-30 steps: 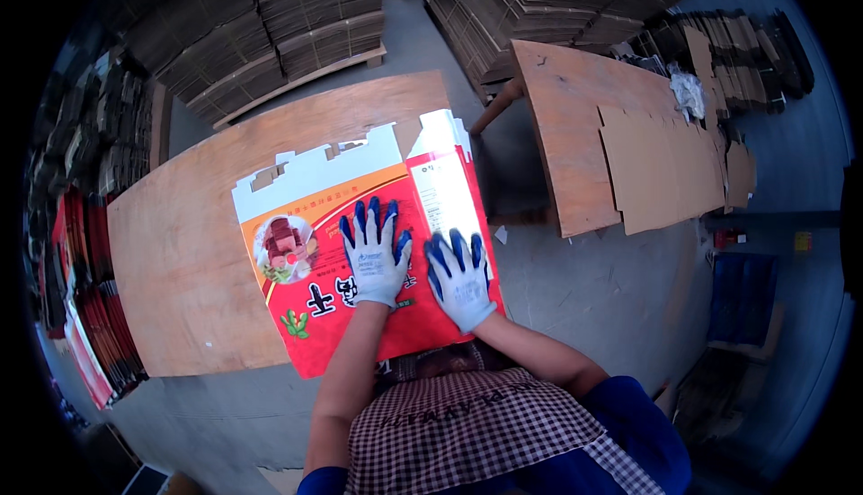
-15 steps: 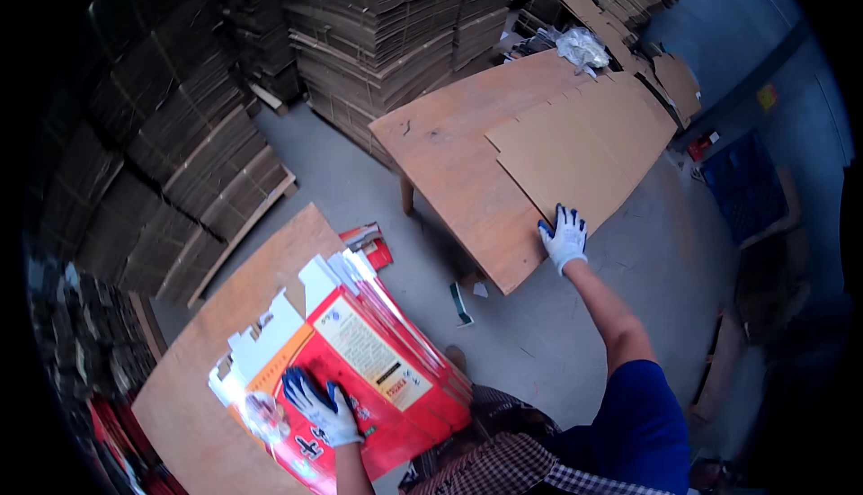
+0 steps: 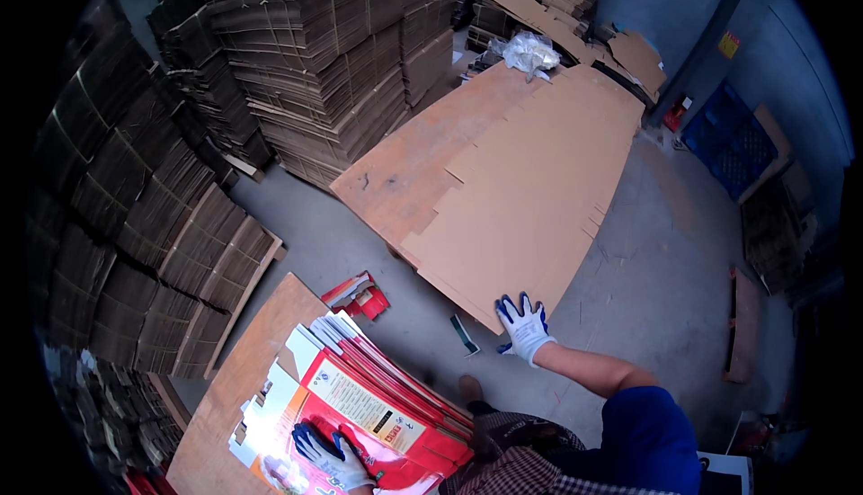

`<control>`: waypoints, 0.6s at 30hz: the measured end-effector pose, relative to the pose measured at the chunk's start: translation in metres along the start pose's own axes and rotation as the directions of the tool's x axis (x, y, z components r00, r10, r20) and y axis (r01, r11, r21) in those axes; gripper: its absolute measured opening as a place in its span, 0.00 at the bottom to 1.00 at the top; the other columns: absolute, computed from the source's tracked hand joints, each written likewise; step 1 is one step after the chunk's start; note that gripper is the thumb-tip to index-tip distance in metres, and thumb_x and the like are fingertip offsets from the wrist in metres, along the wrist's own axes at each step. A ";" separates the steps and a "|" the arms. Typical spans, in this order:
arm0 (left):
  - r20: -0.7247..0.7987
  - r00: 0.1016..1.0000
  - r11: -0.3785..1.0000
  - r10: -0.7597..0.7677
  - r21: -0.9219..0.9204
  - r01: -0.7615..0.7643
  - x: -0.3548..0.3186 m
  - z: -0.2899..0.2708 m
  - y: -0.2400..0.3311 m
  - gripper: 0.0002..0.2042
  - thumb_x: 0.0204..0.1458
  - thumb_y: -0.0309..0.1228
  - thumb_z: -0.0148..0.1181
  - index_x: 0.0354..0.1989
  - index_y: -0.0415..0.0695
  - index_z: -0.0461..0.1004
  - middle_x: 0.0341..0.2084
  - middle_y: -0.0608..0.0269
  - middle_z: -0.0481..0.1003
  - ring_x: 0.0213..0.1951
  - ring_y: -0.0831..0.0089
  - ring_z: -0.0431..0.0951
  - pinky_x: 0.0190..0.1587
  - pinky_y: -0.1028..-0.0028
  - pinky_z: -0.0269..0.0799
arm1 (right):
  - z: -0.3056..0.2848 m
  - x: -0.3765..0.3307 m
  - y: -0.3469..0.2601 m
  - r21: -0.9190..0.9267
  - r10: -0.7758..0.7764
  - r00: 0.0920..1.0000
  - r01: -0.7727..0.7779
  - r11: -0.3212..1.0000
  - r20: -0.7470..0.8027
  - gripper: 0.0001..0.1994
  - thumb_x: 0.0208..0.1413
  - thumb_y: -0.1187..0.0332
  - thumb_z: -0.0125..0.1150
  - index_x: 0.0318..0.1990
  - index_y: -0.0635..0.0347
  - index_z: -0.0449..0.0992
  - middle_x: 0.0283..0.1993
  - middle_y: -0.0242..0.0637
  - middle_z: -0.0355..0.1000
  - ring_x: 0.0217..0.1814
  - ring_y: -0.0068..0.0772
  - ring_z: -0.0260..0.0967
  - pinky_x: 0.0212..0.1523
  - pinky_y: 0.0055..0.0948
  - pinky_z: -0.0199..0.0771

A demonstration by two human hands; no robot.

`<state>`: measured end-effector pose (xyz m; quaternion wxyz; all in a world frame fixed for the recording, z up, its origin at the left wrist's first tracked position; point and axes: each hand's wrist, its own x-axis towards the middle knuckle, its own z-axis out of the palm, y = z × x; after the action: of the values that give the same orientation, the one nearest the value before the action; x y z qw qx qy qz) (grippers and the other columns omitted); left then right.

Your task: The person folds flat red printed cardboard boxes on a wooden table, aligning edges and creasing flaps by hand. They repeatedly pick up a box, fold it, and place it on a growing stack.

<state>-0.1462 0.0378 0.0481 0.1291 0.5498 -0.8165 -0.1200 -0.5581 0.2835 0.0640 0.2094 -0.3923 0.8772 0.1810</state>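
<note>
My left hand (image 3: 333, 457), in a white glove with blue fingertips, lies flat with fingers spread on the top sheet of a stack of flattened red printed cartons (image 3: 409, 463). My right hand (image 3: 526, 331), gloved the same way, reaches out to the near corner of a large plain brown cardboard sheet (image 3: 539, 185). Its fingers are spread out at the sheet's edge; the palm's underside is hidden. The sheet lies flat on a wooden table (image 3: 382, 185) and sticks out past its right side. Slots are cut along its long edges.
The carton stack rests on a second wooden table (image 3: 220, 414). Tall strapped bundles of flat cardboard (image 3: 297, 63) stand behind and left. Clear crumpled plastic (image 3: 530, 53) sits at the far table end. A red carton piece (image 3: 358, 297) lies on the floor; a blue pallet (image 3: 730, 140) leans right.
The brown sheet has slid nearer along the table, with my right hand at its corner. My left hand stays on the red cartons. The whole view has shifted.
</note>
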 end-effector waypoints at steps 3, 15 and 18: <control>0.041 0.999 0.991 0.019 -0.137 -0.013 0.006 -0.001 0.028 0.37 0.62 0.52 0.49 0.75 0.44 0.50 0.74 0.49 0.50 0.75 0.49 0.45 0.75 0.50 0.37 | 0.070 0.021 0.019 -0.186 0.190 0.943 -0.246 0.951 -0.274 0.38 0.64 0.55 0.53 0.77 0.51 0.43 0.81 0.46 0.41 0.77 0.63 0.49 0.65 0.67 0.58; -0.352 0.900 0.960 -0.257 0.012 0.279 -0.024 -0.053 -0.094 0.44 0.53 0.49 0.65 0.74 0.44 0.52 0.73 0.46 0.53 0.74 0.50 0.48 0.74 0.51 0.39 | -0.205 -0.122 0.024 0.713 0.195 0.918 0.122 0.691 -0.346 0.19 0.58 0.68 0.64 0.56 0.65 0.75 0.45 0.45 0.78 0.44 0.33 0.78 0.47 0.30 0.77; -0.286 0.800 0.846 -0.528 -0.093 0.525 -0.042 -0.048 -0.151 0.47 0.52 0.56 0.64 0.75 0.45 0.51 0.72 0.46 0.54 0.74 0.49 0.50 0.73 0.50 0.43 | -0.245 -0.180 0.037 0.906 0.174 0.908 0.328 0.268 -0.381 0.14 0.60 0.69 0.63 0.52 0.65 0.77 0.46 0.36 0.78 0.43 0.24 0.76 0.43 0.23 0.77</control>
<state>0.0162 0.0193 0.0387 0.2156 0.7659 -0.6018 -0.0696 -0.5331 0.2987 0.3689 0.2238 -0.2569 0.8071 -0.4822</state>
